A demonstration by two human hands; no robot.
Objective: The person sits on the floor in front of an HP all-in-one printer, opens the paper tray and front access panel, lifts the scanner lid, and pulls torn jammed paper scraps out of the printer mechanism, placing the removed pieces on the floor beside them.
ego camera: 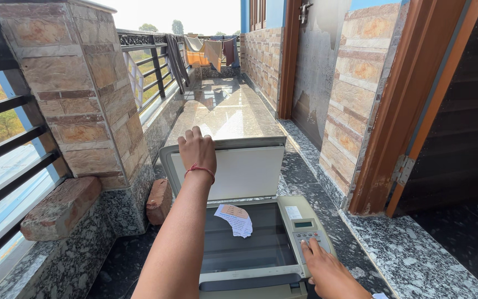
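Far left: dark metal railing point(6, 144) set against a brick-faced pillar point(78, 94), speckled granite ledge below. Loose brick point(59, 207) flat on the ledge; second brick point(159, 200) on end at the pillar's foot, just beside the scanner lid.

Centre left: left hand point(197, 149), red thread around the wrist, fingers curled over the top edge of the scanner lid point(239, 169), gripping it. Lid raised, nearly upright, white underside facing the camera.

Centre: flatbed scanner point(261, 249) on the dark granite floor point(416, 260), glass bed exposed. Crumpled slip of paper point(235, 218), white with an orange patch, lying on the glass near the hinge end, clear of both hands.

Centre right: control panel point(308, 232) along the scanner's right side, small display above a block of buttons. Right hand point(327, 274) resting at the lower end of the panel, index finger extended onto the buttons, gripping nothing; remaining fingers loosely bent.

Right: brick-faced wall, brown wooden door frame point(399, 105), dark doorway beyond.

Background: polished balcony floor running away from the scanner, clothes point(211, 52) hung over the far railing.
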